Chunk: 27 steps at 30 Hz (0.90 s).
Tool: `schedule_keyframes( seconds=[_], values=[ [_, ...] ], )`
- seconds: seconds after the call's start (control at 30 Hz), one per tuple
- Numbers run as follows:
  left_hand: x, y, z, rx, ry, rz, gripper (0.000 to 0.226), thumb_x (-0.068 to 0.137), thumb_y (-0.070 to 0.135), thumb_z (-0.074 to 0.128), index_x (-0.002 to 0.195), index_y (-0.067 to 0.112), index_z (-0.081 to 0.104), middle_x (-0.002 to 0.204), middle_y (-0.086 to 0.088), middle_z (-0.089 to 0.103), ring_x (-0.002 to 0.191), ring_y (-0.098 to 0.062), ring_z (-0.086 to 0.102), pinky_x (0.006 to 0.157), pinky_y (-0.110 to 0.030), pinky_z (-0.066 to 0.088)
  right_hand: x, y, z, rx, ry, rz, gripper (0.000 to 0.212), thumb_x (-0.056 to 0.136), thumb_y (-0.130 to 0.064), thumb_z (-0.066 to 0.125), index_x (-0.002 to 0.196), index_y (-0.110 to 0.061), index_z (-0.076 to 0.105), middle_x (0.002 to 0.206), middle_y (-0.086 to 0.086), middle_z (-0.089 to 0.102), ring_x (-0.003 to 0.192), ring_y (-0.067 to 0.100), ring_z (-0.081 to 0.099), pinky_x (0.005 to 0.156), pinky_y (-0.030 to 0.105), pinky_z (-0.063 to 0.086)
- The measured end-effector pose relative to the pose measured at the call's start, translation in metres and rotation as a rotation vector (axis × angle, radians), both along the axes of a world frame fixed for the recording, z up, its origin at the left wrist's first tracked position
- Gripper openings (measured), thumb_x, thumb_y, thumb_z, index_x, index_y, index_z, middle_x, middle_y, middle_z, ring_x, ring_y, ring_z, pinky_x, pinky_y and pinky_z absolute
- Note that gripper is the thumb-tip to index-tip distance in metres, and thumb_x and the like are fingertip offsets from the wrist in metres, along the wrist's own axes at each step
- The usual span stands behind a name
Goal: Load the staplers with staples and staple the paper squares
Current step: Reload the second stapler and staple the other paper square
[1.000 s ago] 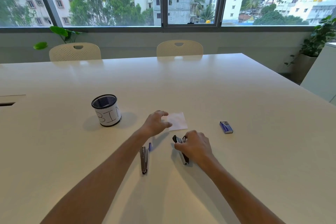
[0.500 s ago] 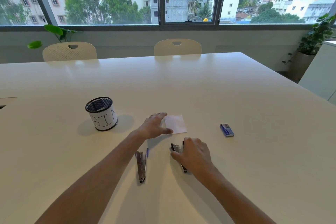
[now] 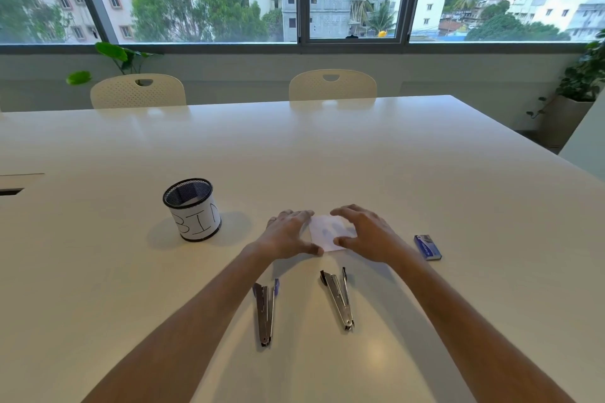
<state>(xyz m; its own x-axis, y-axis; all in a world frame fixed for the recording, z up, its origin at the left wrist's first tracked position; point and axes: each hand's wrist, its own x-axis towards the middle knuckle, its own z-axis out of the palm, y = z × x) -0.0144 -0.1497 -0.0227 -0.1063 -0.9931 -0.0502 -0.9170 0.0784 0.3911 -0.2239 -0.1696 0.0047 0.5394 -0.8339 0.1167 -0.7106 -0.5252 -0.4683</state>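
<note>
1. Both hands sit at the paper squares (image 3: 328, 232), a small white stack lying flat on the worktop (image 3: 393, 173), ahead of the two staplers.
2. Left hand (image 3: 288, 234): fingers spread and fairly straight, thumb tip touching the near left corner of the paper, fingertips at its far left edge. We judge it is bracketing the stack, not gripping it.
3. Right hand (image 3: 363, 234): fingers arched over the right side, thumb resting on the near right part of the sheet. Whether it has actually pinched the paper, we cannot tell; nothing is lifted.
4. Left stapler (image 3: 264, 314) and right stapler (image 3: 339, 299) lie on the worktop nearer the person, apart from each other and from both hands. Both show bright metal channels and look opened out; whether staples are inside is too small to tell.
5. Staple box (image 3: 427, 247), blue, just right of the right hand, not touching it. Its print is unreadable.
6. Handling, our judgement: paper is light, thin and floppy, likely to slide on the glossy worktop, so square it by the edges and pinch a corner. Staplers are stiff metal, heavier; hold by the body, away from the nose.
7. Readable writing: "BIN", hand-lettered on a white label around the black mesh cup (image 3: 193, 209), left of the hands.
</note>
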Motion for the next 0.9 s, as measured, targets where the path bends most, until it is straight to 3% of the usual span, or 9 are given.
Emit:
schedule_keyframes(
  seconds=[0.1, 0.2, 0.47, 0.6, 0.9],
  values=[
    [0.0, -0.002, 0.002, 0.0, -0.019, 0.001, 0.1, 0.066, 0.061, 0.073, 0.147, 0.024, 0.027, 0.15, 0.0, 0.036, 0.14, -0.024, 0.023, 0.111, -0.045, 0.021, -0.002, -0.017, -0.004, 0.117, 0.054, 0.113, 0.07, 0.081, -0.038, 0.073, 0.142, -0.032, 0.04, 0.151, -0.005, 0.036, 0.135, 0.018, 0.035, 0.108, 0.037, 0.031],
    [-0.001, -0.003, 0.003, -0.012, -0.025, 0.003, 0.1, 0.065, 0.06, 0.074, 0.146, 0.024, 0.028, 0.148, -0.001, 0.039, 0.139, -0.023, 0.025, 0.109, -0.045, 0.023, -0.004, -0.029, -0.011, 0.171, 0.088, 0.115, 0.081, 0.078, -0.042, 0.074, 0.147, -0.033, 0.032, 0.155, -0.006, 0.031, 0.14, 0.018, 0.026, 0.114, 0.042, 0.026],
    [-0.002, 0.001, 0.004, -0.032, 0.017, 0.003, 0.097, 0.066, 0.055, 0.076, 0.145, 0.024, 0.03, 0.146, -0.002, 0.042, 0.138, -0.025, 0.025, 0.108, -0.047, 0.022, -0.005, -0.036, -0.02, 0.156, 0.064, 0.115, 0.084, 0.076, -0.042, 0.076, 0.146, -0.031, 0.032, 0.149, -0.006, 0.041, 0.137, 0.018, 0.032, 0.113, 0.043, 0.026],
    [-0.001, 0.003, 0.004, -0.036, 0.028, -0.007, 0.095, 0.067, 0.054, 0.076, 0.144, 0.024, 0.031, 0.144, -0.002, 0.043, 0.137, -0.025, 0.026, 0.108, -0.048, 0.022, -0.005, -0.037, -0.021, 0.153, 0.087, 0.13, 0.086, 0.076, -0.044, 0.075, 0.147, -0.034, 0.028, 0.154, -0.005, 0.032, 0.139, 0.021, 0.028, 0.114, 0.047, 0.024],
    [-0.003, 0.006, 0.008, -0.045, 0.094, 0.007, 0.089, 0.066, 0.049, 0.078, 0.14, 0.024, 0.037, 0.138, 0.003, 0.049, 0.134, -0.021, 0.03, 0.106, -0.045, 0.024, -0.005, -0.039, -0.017, 0.147, 0.108, 0.121, 0.088, 0.074, -0.044, 0.077, 0.147, -0.03, 0.03, 0.15, -0.003, 0.039, 0.137, 0.02, 0.031, 0.109, 0.042, 0.026]
  ],
)
